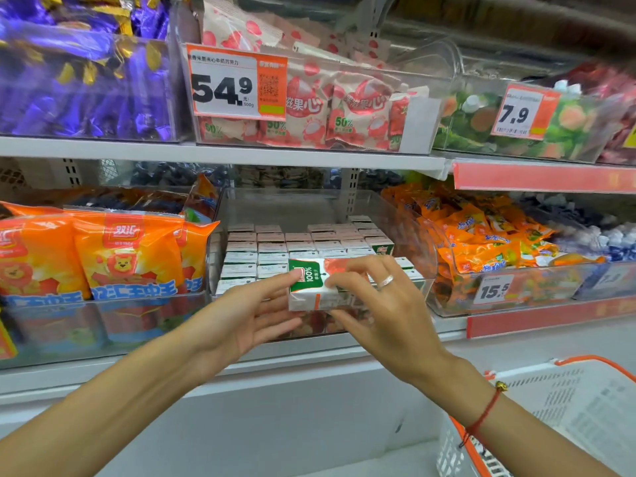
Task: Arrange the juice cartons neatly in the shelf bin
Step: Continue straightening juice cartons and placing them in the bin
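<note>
Head view: a juice carton (311,285) lies on its side over the near edge of the clear shelf bin (418,242), pinched by the right hand (382,304); the left hand (254,313), fingers spread, touches its left end. Placement appears underway; next it needs turning upright into the near row of standing cartons (272,249).

1. Shop aisle, white metal shelves (220,153) in two tiers.
2. Upper tier: clear bins of purple-wrapped sweets (82,80), pink snack packs (309,108), green packs (481,125).
3. Orange price tags (237,82), red shelf strips (543,179).
4. Lower tier: orange bags (124,256) left, small orange packets (481,239) right.
5. White basket (568,407), orange rim, bottom right.
</note>
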`<state>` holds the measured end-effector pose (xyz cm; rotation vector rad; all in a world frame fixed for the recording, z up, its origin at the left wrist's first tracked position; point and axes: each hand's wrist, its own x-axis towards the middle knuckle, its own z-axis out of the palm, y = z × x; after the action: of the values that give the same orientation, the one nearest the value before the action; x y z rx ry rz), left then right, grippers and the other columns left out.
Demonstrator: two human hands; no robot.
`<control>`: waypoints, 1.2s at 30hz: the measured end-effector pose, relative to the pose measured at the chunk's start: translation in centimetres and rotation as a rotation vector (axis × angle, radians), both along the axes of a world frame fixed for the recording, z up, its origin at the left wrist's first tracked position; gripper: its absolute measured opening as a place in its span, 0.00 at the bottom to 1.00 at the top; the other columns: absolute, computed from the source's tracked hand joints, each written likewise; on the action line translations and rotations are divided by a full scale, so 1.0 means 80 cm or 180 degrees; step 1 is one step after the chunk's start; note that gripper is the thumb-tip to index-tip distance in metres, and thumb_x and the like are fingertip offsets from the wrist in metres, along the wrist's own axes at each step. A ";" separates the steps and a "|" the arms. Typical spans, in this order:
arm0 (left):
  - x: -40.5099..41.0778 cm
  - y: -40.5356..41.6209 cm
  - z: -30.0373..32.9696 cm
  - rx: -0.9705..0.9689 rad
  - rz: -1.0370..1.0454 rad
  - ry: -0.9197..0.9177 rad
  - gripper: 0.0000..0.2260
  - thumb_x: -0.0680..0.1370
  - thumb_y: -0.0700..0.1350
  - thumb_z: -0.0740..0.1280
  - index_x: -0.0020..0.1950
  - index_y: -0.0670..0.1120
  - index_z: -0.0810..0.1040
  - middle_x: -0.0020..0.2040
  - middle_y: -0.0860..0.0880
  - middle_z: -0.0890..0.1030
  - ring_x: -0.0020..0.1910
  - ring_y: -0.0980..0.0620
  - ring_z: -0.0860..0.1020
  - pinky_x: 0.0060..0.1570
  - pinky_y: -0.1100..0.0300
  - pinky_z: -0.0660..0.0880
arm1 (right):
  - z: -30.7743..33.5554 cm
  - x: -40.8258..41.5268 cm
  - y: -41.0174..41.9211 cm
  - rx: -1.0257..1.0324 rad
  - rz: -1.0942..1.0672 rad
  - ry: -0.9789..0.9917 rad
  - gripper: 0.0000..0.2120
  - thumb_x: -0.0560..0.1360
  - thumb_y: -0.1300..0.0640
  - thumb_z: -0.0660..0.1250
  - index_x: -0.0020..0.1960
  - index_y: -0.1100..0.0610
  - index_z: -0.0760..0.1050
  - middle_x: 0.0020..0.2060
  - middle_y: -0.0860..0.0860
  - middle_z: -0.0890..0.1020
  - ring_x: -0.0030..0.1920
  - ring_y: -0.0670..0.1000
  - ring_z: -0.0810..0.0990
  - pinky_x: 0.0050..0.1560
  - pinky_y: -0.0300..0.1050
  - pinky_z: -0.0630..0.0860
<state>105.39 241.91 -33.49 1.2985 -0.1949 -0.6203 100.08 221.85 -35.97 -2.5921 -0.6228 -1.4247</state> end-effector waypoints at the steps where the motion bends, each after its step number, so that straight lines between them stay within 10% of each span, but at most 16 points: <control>1: 0.005 -0.002 0.002 0.0010 0.0066 -0.0024 0.19 0.68 0.50 0.75 0.57 0.45 0.81 0.50 0.45 0.86 0.49 0.50 0.85 0.45 0.59 0.82 | 0.000 0.003 -0.005 0.0039 -0.0005 0.0113 0.18 0.69 0.56 0.76 0.56 0.54 0.77 0.52 0.52 0.79 0.53 0.52 0.73 0.50 0.45 0.73; 11: 0.084 -0.119 0.035 0.0640 0.0584 -0.1787 0.09 0.79 0.46 0.68 0.58 0.49 0.78 0.53 0.54 0.83 0.50 0.59 0.79 0.52 0.63 0.74 | -0.015 0.034 -0.129 0.1019 -0.1889 0.1130 0.26 0.80 0.54 0.62 0.76 0.59 0.61 0.75 0.55 0.64 0.75 0.55 0.60 0.75 0.52 0.58; 25: 0.145 -0.190 0.046 0.2769 -0.0841 -0.4259 0.21 0.81 0.51 0.64 0.73 0.49 0.69 0.57 0.50 0.73 0.55 0.47 0.73 0.55 0.53 0.70 | -0.039 0.043 -0.157 0.1395 -0.1708 0.0953 0.28 0.81 0.52 0.56 0.78 0.59 0.56 0.67 0.57 0.73 0.60 0.58 0.75 0.61 0.54 0.71; 36: 0.148 -0.250 0.019 0.3185 -0.0525 -0.4042 0.22 0.77 0.54 0.69 0.70 0.50 0.72 0.67 0.50 0.76 0.64 0.46 0.75 0.61 0.49 0.73 | -0.041 0.042 -0.162 0.1519 -0.1533 0.0947 0.28 0.81 0.49 0.57 0.78 0.55 0.55 0.60 0.52 0.76 0.58 0.52 0.74 0.58 0.49 0.71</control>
<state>117.27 221.93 -31.94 2.5381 -1.1387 0.1326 103.42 208.89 -39.23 -2.5540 0.3630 -1.0660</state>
